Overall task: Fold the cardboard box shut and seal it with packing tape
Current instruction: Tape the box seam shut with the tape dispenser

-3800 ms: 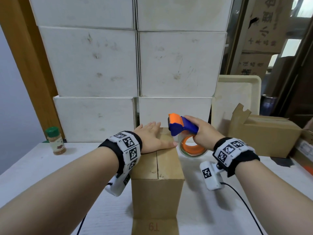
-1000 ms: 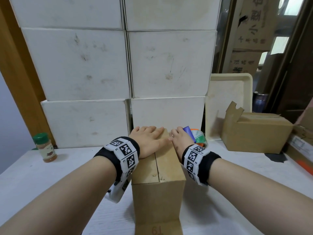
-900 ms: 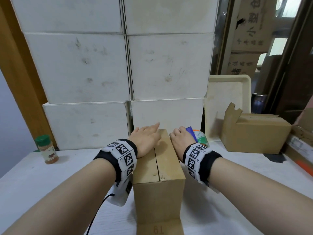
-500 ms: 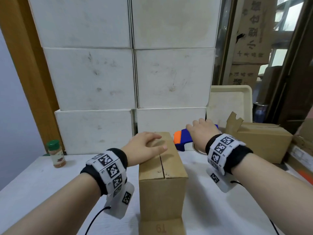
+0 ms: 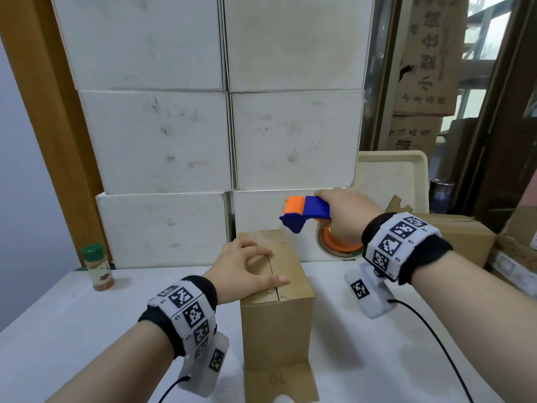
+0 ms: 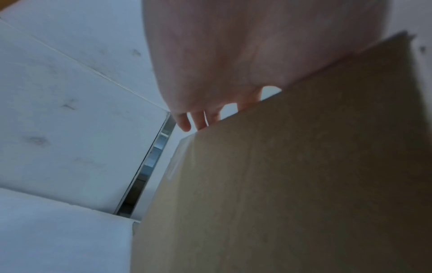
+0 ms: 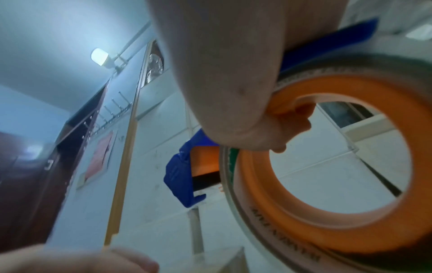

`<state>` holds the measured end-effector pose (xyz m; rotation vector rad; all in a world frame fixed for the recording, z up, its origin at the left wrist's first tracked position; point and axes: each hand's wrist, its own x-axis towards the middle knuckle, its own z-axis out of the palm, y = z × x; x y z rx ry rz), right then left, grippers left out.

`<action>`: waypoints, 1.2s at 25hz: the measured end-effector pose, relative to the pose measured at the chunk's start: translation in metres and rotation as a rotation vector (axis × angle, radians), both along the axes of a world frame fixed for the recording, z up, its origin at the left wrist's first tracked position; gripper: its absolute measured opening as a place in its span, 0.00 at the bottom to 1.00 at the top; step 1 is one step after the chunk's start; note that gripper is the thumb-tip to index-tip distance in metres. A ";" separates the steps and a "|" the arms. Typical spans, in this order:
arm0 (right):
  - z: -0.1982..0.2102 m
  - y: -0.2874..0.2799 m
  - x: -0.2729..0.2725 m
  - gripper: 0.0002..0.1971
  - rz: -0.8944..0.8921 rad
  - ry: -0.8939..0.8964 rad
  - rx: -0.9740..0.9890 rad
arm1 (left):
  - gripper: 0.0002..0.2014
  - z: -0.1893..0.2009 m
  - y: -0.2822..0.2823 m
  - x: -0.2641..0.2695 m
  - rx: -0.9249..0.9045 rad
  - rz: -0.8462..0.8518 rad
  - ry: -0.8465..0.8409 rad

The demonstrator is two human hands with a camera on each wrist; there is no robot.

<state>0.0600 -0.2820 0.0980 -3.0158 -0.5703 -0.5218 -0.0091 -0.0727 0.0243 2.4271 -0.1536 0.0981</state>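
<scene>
Cardboard box upright on white table, top flaps folded shut, contents hidden. Left hand pressing flaps down, fingers loosely bent, holding nothing. Right hand wrapped round tape dispenser, raised just beyond box.

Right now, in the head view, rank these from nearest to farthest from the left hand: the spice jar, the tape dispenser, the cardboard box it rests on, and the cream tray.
1. cardboard box: directly under the left hand, touching.
2. tape dispenser: up and right, held by the right hand.
3. spice jar: far left on the table.
4. cream tray: back right, leaning upright.
</scene>
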 end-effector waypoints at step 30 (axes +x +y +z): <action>0.013 0.043 -0.037 0.30 0.295 0.213 0.121 | 0.29 0.006 0.012 0.011 -0.951 -0.028 0.150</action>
